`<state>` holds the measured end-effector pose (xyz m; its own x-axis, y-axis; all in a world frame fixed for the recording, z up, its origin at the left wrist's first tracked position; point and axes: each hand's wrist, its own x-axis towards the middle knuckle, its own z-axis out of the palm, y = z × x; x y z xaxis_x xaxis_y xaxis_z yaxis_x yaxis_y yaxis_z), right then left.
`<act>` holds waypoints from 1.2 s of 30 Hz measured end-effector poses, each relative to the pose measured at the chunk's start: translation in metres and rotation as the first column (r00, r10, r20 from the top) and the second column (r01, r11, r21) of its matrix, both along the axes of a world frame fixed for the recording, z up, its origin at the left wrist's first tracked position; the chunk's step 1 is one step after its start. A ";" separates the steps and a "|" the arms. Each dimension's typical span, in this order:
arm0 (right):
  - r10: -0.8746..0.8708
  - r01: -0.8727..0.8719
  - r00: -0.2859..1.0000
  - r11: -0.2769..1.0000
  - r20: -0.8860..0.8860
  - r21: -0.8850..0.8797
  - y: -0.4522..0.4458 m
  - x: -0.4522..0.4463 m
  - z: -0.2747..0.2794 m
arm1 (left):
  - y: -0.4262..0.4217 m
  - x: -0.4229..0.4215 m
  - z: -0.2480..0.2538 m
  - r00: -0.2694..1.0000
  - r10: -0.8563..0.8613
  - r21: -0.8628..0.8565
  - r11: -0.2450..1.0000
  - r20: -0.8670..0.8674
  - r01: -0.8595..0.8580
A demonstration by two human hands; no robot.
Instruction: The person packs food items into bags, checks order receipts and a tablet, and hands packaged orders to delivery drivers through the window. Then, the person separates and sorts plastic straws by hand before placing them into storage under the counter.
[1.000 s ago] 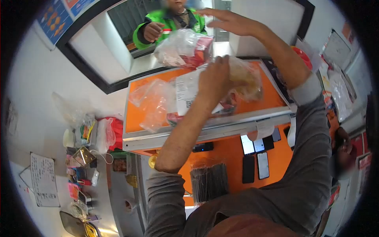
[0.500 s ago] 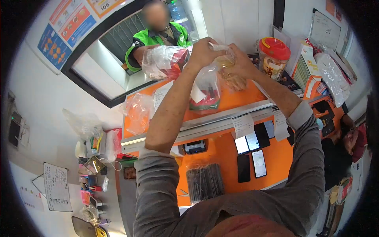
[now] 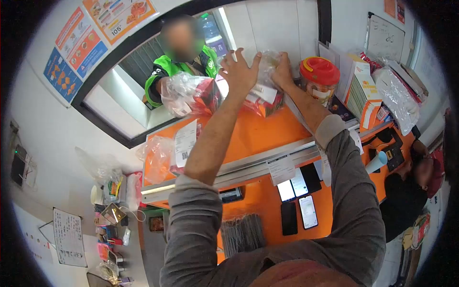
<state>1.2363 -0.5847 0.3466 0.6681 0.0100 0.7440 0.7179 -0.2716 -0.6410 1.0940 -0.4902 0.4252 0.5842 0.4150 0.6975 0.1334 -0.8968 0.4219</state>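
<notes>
My left hand [image 3: 240, 72] is open with fingers spread, beside the top of a clear plastic bag [image 3: 267, 67]. My right hand [image 3: 283, 75] is closed on the bag's gathered top. Inside that bag a red box [image 3: 260, 106] with a white receipt on it sits at the counter's far side. To the left of my left hand, another clear plastic bag [image 3: 184, 93] holds a red and white box. A person in a green and black jacket [image 3: 208, 60] stands behind it at the window; their hand is hidden by the plastic.
A red-lidded jar [image 3: 319, 79] stands right of my right hand. On the orange counter [image 3: 253, 131] lie a receipt [image 3: 185, 143] and crumpled plastic [image 3: 155, 158]. Several phones [image 3: 308, 212] and a bundle of straws [image 3: 243, 232] are below. Another person [image 3: 406, 201] is at right.
My left hand has come off the bag and spread its fingers. The bag has shifted toward the window, and my right hand still grips its top. The view has tilted slightly.
</notes>
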 end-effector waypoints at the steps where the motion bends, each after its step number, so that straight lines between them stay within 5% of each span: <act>1: 0.021 -0.022 1.000 1.000 0.013 0.023 -0.003 -0.004 0.002 | 0.004 -0.010 -0.003 0.999 -0.009 -0.021 1.000 -0.041 0.008; 5: 0.176 -0.179 0.982 0.983 -0.075 -0.035 -0.015 0.001 -0.004 | 0.039 -0.101 -0.001 0.890 -0.070 0.053 0.993 -0.451 0.105; 7: 0.198 -0.203 0.979 0.965 -0.044 -0.165 -0.017 0.019 -0.010 | 0.061 -0.160 0.008 0.642 0.076 0.157 0.985 -0.763 0.070; 12: 0.247 -0.278 0.958 0.926 -0.147 -0.256 -0.015 0.018 -0.005 | 0.140 -0.230 -0.031 0.419 -0.073 -0.112 0.991 -0.905 -0.070; 15: 0.240 -0.283 0.951 0.929 -0.192 -0.239 -0.019 0.034 -0.009 | 0.122 -0.226 -0.035 0.555 -0.025 -0.013 1.000 -0.832 0.026; 16: 0.259 -0.298 0.946 0.931 -0.193 -0.211 -0.021 0.036 -0.011 | 0.090 -0.227 0.001 0.496 -0.365 -0.383 0.921 -0.788 0.071; 18: 0.334 -0.363 0.916 0.926 -0.223 -0.105 -0.028 0.033 -0.017 | 0.084 -0.200 -0.009 0.472 -0.440 -0.398 0.897 -0.764 0.191; 20: 0.450 -0.451 0.855 0.890 -0.256 0.059 -0.032 0.028 -0.018 | 0.087 -0.169 -0.052 0.547 -0.715 -0.437 0.699 -0.435 0.566; 23: 0.310 -0.328 0.907 0.945 -0.285 -0.015 -0.036 0.019 -0.013 | 0.067 -0.127 -0.078 0.728 -0.514 -0.130 0.847 -0.454 0.516; 26: -0.159 0.032 0.934 0.929 -0.320 -0.369 -0.035 -0.002 0.007 | 0.073 -0.076 -0.098 0.825 -0.318 0.081 0.914 -0.468 0.398; 29: 0.082 -0.152 0.969 0.942 -0.234 -0.298 -0.044 -0.026 0.020 | 0.082 -0.070 -0.092 0.712 -0.619 -0.311 0.785 -0.333 0.537; 33: 0.056 -0.103 0.988 0.931 -0.142 -0.349 -0.068 -0.090 0.038 | 0.053 -0.091 -0.102 0.944 -0.032 0.196 0.975 -0.327 0.101; 36: 0.305 -0.317 0.948 0.920 -0.087 -0.229 -0.103 -0.178 0.056 | 0.007 -0.158 -0.070 0.982 -0.074 0.338 0.932 -0.172 0.129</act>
